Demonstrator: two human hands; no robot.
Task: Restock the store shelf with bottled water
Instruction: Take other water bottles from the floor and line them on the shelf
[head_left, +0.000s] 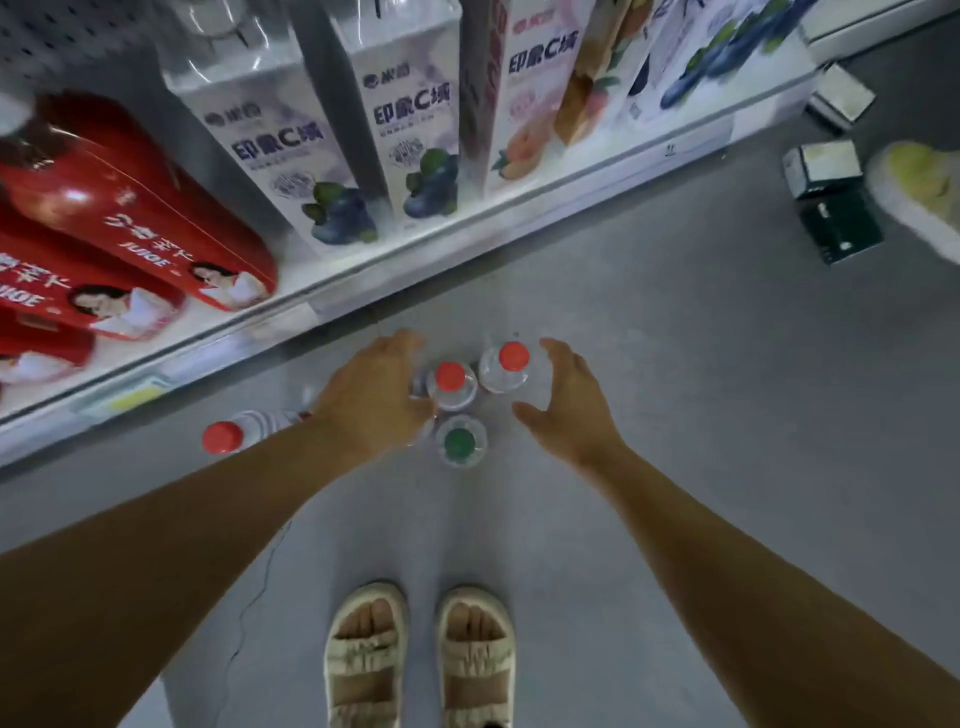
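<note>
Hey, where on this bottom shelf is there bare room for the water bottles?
Bare shelf shows along its front lip right of the peach carton. Narrow gaps separate the blueberry cartons. The left end is crowded with red juice packs.

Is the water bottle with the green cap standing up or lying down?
Standing up. The clear plastic bottle with the green cap shows its round cap from straight above, on the grey floor, unlike the red-capped bottle lying sideways.

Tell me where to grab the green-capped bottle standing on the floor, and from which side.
Grip the green-capped bottle around its neck and shoulder just under the cap, coming straight down from above. It stands upright, cap toward the camera. The left hand crowds its left and the red-capped bottles stand close behind it. The open right hand, on the freer right side, looks best placed.
</note>
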